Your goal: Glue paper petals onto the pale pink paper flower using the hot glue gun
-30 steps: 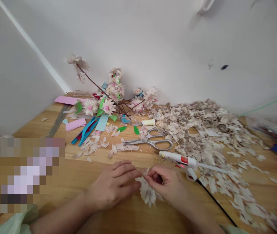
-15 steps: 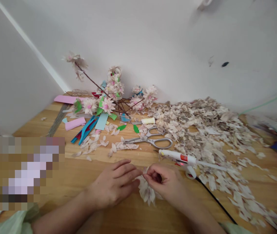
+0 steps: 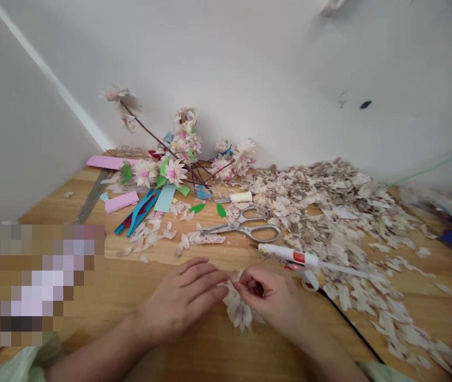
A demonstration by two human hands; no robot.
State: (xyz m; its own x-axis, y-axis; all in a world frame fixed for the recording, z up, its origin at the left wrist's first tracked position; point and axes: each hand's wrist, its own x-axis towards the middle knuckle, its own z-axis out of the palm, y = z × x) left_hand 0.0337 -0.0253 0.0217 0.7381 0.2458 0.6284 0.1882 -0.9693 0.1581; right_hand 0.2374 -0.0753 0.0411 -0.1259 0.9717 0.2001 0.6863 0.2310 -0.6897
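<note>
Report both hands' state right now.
Left hand: fingers loosely together, tips at the paper flower; cannot tell if it grips.
Right hand: closed, pinching the paper flower.

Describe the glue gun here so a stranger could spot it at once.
Find the wooden table and the big heap of pale petals on its right. At the heap's near edge, just beyond the person's right hand, lies a white hot glue gun. Its red patch, glowing red light and long glue stick set it apart.
</note>
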